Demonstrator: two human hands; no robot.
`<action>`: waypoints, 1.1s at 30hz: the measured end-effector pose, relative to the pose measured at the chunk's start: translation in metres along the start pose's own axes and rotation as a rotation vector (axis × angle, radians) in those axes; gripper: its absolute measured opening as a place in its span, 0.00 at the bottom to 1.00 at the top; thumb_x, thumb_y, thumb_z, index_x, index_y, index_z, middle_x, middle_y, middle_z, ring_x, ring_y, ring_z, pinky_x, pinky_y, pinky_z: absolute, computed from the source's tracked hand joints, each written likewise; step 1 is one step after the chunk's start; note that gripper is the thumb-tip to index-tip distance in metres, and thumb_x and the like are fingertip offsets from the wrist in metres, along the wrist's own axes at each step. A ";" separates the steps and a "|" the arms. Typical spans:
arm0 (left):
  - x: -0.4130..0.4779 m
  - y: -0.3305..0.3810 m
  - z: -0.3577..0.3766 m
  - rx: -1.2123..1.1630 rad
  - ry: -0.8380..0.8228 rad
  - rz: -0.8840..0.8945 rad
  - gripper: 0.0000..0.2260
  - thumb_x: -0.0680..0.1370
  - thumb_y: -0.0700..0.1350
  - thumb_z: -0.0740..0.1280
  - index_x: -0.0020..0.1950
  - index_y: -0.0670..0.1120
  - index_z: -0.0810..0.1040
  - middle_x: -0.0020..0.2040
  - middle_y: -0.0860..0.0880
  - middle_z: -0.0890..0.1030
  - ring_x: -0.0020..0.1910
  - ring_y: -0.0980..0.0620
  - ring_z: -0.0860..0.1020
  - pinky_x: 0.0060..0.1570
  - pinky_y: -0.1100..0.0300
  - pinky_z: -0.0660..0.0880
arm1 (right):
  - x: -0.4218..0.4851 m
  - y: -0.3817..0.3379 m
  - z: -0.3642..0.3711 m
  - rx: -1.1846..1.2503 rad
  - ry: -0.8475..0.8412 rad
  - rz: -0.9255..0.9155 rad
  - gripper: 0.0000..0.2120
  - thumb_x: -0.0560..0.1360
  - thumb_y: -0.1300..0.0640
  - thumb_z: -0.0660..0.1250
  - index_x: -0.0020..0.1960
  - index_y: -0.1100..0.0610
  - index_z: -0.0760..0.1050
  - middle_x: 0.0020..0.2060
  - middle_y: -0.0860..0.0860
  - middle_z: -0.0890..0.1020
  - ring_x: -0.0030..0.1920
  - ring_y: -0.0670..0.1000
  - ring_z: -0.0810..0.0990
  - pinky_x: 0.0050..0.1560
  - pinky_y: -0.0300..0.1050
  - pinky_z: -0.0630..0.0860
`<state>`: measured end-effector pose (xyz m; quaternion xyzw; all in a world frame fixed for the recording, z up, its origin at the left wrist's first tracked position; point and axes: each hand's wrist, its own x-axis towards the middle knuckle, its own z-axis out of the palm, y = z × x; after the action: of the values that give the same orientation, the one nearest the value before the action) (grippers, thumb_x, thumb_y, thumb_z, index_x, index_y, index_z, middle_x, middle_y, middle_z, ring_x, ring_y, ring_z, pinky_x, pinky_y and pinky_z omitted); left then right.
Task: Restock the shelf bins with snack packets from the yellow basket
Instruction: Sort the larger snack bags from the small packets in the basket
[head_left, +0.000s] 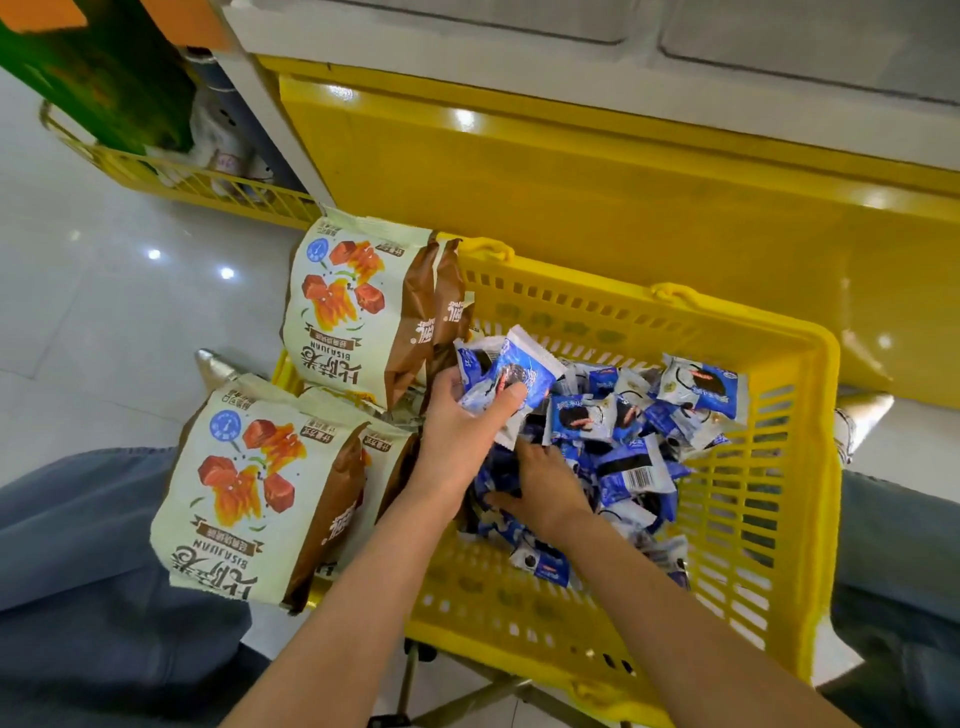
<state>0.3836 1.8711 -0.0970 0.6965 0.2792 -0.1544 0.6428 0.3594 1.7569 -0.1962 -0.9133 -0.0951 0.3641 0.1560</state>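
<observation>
Gripping a bunch of blue cookie packets, left hand had its thumb clamped on top. Down in the yellow basket, right hand lay on the pile. Couldn't tell its finger state.

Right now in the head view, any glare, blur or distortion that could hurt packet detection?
Head view: bright glare spots on the floor tiles and the yellow shelf panel; wide-angle bending, the yellow basket rim bows toward the frame edge; blue packets in the left hand slightly soft, big beige bags sharper; top-left corner blurred.
</observation>
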 end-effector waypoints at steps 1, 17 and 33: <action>0.002 0.000 0.000 0.005 0.001 0.000 0.18 0.73 0.46 0.71 0.58 0.51 0.67 0.47 0.59 0.76 0.37 0.74 0.75 0.33 0.80 0.69 | 0.003 -0.002 0.001 -0.045 -0.020 0.007 0.40 0.73 0.37 0.63 0.74 0.59 0.54 0.69 0.56 0.66 0.68 0.57 0.63 0.67 0.49 0.63; 0.012 0.010 0.005 -0.021 -0.019 0.037 0.23 0.72 0.46 0.72 0.64 0.48 0.68 0.51 0.56 0.79 0.43 0.70 0.78 0.35 0.78 0.71 | -0.011 0.012 0.003 0.316 0.065 -0.024 0.19 0.74 0.51 0.68 0.61 0.60 0.74 0.58 0.55 0.75 0.53 0.56 0.77 0.49 0.47 0.74; 0.003 0.021 0.001 0.057 -0.006 0.034 0.25 0.71 0.55 0.71 0.64 0.51 0.68 0.57 0.53 0.77 0.55 0.57 0.76 0.54 0.60 0.73 | -0.052 0.040 -0.064 0.219 0.614 -0.072 0.18 0.76 0.58 0.66 0.65 0.58 0.70 0.57 0.53 0.75 0.60 0.52 0.73 0.61 0.40 0.67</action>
<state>0.3989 1.8699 -0.0815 0.7185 0.2611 -0.1535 0.6261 0.3690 1.6910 -0.1327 -0.9543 -0.0362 0.0741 0.2873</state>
